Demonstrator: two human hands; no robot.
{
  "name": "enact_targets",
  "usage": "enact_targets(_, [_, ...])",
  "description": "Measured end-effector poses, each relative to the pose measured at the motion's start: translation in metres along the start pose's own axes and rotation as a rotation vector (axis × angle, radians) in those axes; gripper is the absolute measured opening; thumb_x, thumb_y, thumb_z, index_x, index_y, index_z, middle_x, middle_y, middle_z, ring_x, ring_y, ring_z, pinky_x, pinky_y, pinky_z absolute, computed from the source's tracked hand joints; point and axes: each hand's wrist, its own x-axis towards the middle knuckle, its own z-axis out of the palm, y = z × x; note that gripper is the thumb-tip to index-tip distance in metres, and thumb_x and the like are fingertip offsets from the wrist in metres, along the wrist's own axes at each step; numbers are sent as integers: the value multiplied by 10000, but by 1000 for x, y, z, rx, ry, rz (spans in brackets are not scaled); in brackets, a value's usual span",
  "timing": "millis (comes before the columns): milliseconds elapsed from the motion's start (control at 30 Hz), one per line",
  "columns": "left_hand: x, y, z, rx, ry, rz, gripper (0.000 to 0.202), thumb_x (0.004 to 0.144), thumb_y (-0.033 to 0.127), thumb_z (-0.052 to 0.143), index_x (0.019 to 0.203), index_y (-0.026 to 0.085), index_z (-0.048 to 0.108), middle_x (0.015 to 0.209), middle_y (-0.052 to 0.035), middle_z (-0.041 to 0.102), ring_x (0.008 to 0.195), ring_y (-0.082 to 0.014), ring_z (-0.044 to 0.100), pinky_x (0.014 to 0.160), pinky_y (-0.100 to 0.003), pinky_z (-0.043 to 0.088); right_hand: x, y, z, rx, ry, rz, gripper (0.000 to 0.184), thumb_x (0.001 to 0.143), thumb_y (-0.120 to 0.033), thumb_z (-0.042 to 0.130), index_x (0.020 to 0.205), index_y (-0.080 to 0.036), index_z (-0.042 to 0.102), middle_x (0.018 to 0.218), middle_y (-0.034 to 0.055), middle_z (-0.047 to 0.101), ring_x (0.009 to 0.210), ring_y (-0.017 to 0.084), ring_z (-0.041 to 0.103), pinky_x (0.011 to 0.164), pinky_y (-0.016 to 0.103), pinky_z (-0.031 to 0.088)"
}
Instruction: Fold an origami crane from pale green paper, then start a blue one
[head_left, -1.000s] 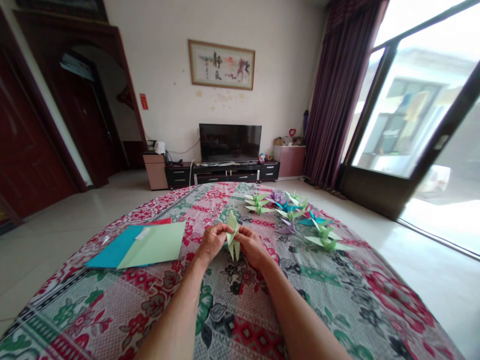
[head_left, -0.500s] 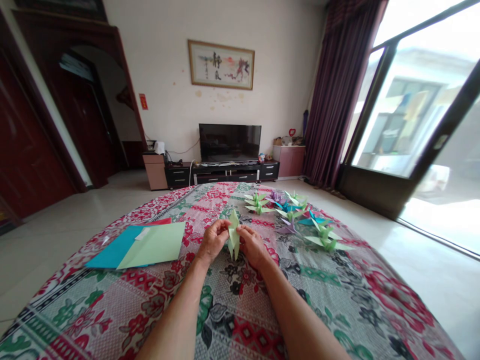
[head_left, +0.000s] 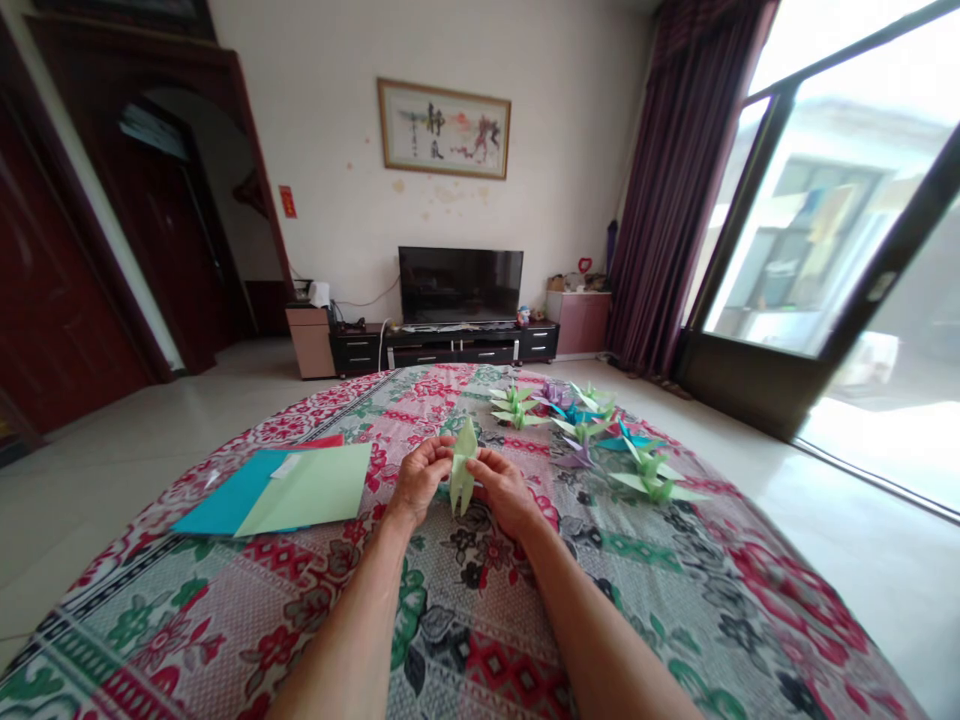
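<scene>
A pale green folded paper piece [head_left: 462, 470] stands upright between my two hands above the table. My left hand [head_left: 418, 480] pinches its left edge with closed fingers. Pinching the right side is my right hand [head_left: 505, 490], fingers also closed. The table is covered by a red, green and grey floral cloth [head_left: 465, 620]. Both forearms reach in from the bottom of the head view.
A stack of flat paper sheets, green over blue and red [head_left: 281, 490], lies left of my hands. Several finished paper cranes [head_left: 592, 435] in green, purple and teal sit at the right back of the table. A TV stand [head_left: 450, 345] is against the far wall.
The green paper piece has been turned and folded narrower between my fingers; its two lower points no longer hang apart. Both hands stayed in place.
</scene>
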Motion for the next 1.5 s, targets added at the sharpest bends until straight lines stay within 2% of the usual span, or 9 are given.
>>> enact_targets(133, [0, 0, 0, -40, -8, -4, 428, 559, 220, 703, 967, 170, 587, 741, 18, 653, 599, -105, 583, 589, -224, 448, 2, 3, -2, 6, -15, -14, 282, 619, -332, 744, 828, -191, 618, 728, -14, 640, 578, 124, 574, 566, 265, 476])
enact_targets(233, [0, 0, -1, 20, -59, -18, 376, 589, 231, 683, 956, 164, 635, 761, 3, 672, 632, -109, 587, 608, -217, 442, 3, 4, -2, 4, 22, -25, 304, 599, -331, 754, 828, -189, 614, 705, -18, 639, 554, 116, 561, 573, 261, 462])
enact_targets(333, [-1, -1, -2, 125, -119, -40, 291, 616, 237, 652, 891, 150, 690, 736, -10, 685, 636, -120, 585, 614, -217, 439, 3, 3, -2, -11, 44, -37, 332, 589, -366, 752, 830, -188, 609, 692, -19, 632, 541, 114, 551, 558, 249, 446])
enact_targets(467, [-2, -2, -1, 174, -122, -29, 272, 627, 238, 648, 879, 155, 710, 700, -5, 685, 604, -121, 575, 610, -223, 437, 0, -2, 0, -44, 70, -26, 328, 650, -442, 692, 837, -187, 605, 671, -19, 606, 554, 117, 548, 542, 238, 444])
enact_targets(633, [0, -6, 0, 281, -92, 81, 256, 640, 277, 660, 868, 179, 724, 758, -12, 694, 662, -138, 584, 632, -231, 439, 0, -4, 3, -48, 145, -16, 369, 692, -541, 614, 761, -179, 596, 627, -5, 580, 546, 117, 523, 518, 226, 429])
enact_targets(800, [0, -6, 3, 430, -79, 244, 185, 675, 252, 623, 813, 209, 737, 776, -20, 682, 715, -152, 586, 657, -236, 446, 4, -1, 0, -25, 166, -15, 293, 664, -443, 668, 674, -178, 542, 537, -42, 507, 454, 83, 440, 446, 202, 356])
enact_targets(933, [-1, -6, 5, 473, -78, 300, 199, 689, 215, 588, 820, 219, 738, 784, -20, 679, 723, -150, 586, 660, -233, 447, 5, 2, -4, -15, 146, -15, 229, 663, -372, 665, 720, -175, 563, 560, -45, 521, 470, 86, 458, 454, 204, 348])
enact_targets(1267, [-1, -6, 4, 368, -39, 143, 236, 669, 245, 609, 860, 179, 732, 742, -22, 694, 698, -161, 597, 639, -235, 458, 2, -1, -3, -52, 86, -12, 291, 648, -415, 687, 795, -178, 608, 618, -34, 586, 506, 92, 489, 510, 222, 385])
enact_targets(1500, [1, -10, 3, 289, -44, 94, 269, 635, 249, 645, 880, 169, 724, 729, -25, 699, 717, -174, 620, 646, -247, 481, 4, 0, -5, -50, 69, -17, 320, 622, -404, 704, 833, -178, 623, 680, -9, 631, 532, 101, 513, 529, 227, 404])
